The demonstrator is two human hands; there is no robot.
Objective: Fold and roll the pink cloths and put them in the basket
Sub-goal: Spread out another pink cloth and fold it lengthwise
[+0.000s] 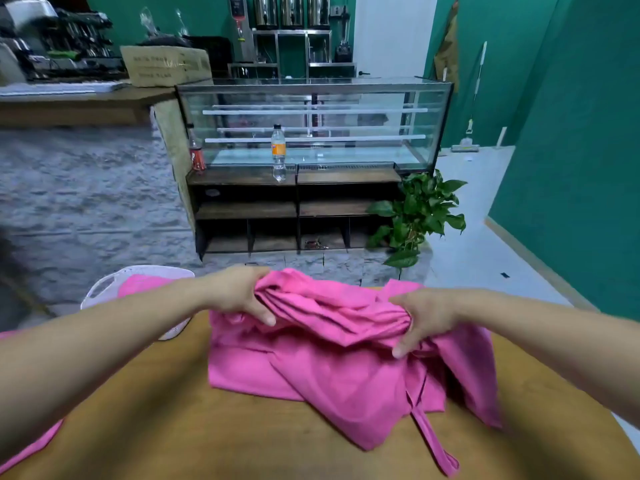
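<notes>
The pink cloth (pixel 332 355) lies bunched on the desk (pixel 156 420); the left hand (pixel 239 292) and right hand (pixel 420 318) each grip a gathered end of it; folding seems barely begun, so next it needs spreading flat; the basket (pixel 104 289) sits left of the cloth.

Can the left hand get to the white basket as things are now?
Probably yes. The basket sits close by the left forearm, with nothing between them. But the left hand grips the pink cloth, so it would bring that along.
</notes>
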